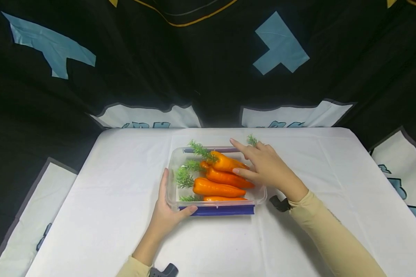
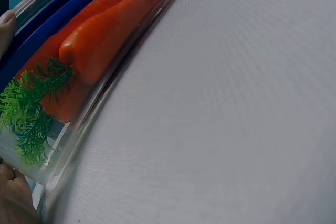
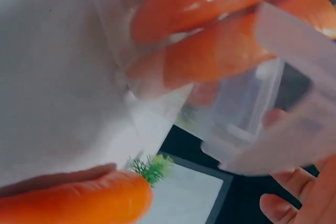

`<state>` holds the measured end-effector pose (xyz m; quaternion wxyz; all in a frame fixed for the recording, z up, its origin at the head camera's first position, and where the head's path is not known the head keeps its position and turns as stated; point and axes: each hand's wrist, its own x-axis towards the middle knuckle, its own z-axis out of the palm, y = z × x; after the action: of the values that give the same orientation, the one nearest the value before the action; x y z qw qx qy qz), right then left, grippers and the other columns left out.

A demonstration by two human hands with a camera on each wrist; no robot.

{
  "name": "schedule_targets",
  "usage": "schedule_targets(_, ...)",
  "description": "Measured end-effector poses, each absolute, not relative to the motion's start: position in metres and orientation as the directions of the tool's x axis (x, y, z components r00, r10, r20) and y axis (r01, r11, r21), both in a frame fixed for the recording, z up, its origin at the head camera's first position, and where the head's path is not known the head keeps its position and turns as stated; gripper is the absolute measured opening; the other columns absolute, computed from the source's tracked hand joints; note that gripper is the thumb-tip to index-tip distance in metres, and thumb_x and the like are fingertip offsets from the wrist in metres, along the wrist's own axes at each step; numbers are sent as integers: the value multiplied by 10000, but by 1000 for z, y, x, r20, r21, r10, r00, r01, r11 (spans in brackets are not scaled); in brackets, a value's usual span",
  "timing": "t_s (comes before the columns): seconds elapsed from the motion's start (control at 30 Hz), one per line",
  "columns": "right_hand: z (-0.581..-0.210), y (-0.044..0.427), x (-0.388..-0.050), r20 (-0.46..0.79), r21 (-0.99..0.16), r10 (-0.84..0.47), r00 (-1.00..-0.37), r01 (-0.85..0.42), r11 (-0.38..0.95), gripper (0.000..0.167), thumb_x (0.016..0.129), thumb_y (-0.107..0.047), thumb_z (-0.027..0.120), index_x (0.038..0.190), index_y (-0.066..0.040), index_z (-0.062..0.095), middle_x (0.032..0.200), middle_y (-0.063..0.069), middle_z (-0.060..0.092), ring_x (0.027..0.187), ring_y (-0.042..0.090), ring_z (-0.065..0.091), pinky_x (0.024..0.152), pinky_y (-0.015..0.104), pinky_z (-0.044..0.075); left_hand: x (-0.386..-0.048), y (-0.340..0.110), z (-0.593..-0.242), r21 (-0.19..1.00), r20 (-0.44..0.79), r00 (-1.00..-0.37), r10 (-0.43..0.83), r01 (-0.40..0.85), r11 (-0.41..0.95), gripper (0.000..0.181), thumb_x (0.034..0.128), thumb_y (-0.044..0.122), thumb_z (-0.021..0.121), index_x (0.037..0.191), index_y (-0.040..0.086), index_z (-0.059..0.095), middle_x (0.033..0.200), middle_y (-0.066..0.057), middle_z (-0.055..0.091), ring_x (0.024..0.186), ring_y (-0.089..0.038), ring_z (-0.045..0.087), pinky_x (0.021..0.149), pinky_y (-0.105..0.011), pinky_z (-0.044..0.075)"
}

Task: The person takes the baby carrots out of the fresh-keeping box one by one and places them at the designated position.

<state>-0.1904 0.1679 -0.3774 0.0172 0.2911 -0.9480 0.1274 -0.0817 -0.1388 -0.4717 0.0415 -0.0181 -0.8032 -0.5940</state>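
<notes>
Against left grip, container (clear); carrots near right grip

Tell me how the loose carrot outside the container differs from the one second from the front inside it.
The loose carrot lies on the white table; the second-from-front carrot lies inside the container. In the head view, the loose carrot's leaves show near the table's far edge while the right hand blocks its body; the second-from-front carrot's body is in plain sight, leaves to the left. Both are orange with feathery green tops.
</notes>
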Motion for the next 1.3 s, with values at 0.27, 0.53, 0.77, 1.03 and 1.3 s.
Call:
schedule_targets(0.27, -381, 162, -192, 78, -128, -634, -769, -639, 759, 906, 849, -597, 689, 1578, -410, 184, 808, -56, 645, 1013, 224, 529, 977, 448, 417, -82, -139, -473, 954, 97, -995, -16, 88, 288, 1293, 689, 226, 914, 1594, 380, 3, 1676, 86, 24, 1542, -313, 105, 1167, -708, 158)
schedule_targets(0.53, -380, 157, -195, -3, -31, -685, -729, -685, 728, 912, 886, -541, 677, 1591, -391, 119, 1219, -15, 710, 1053, 259, 584, 1091, 501, 366, -82, -140, -471, 955, 84, -996, -14, 76, 286, 1282, 697, 235, 910, 1572, 453, -2, 1677, 87, 20, 1539, -325, 118, 1166, -706, 166)
schedule_targets(0.77, -378, 153, -192, -7, 81, -692, -721, -691, 719, 909, 901, -541, 657, 1595, -381, 93, 1056, -5, 738, 1059, 265, 575, 1012, 497, 396, -81, -139, -471, 958, 78, -997, -12, 72, 276, 1281, 701, 224, 907, 1578, 432, -2, 1678, 85, 16, 1541, -326, 106, 1166, -711, 154)
schedule_targets(1.03, -378, 149, -192, -26, 67, -674, -738, -674, 735, 901, 929, -473, 652, 1587, -420, 38, 1030, -17, 762, 1042, 264, 602, 1043, 523, 358, -82, -139, -471, 951, 98, -995, -8, 91, 294, 1291, 691, 224, 912, 1584, 410, -1, 1681, 64, 28, 1538, -337, 120, 1162, -714, 164)
schedule_targets(1.3, -381, 150, -194, 5, 19, -702, -712, -702, 712, 906, 931, -462, 655, 1596, -383, 44, 1070, -23, 762, 943, 254, 603, 1015, 512, 364, -81, -139, -470, 951, 94, -995, -15, 85, 299, 1290, 691, 232, 911, 1595, 374, 2, 1680, 64, 28, 1537, -341, 124, 1153, -724, 168)
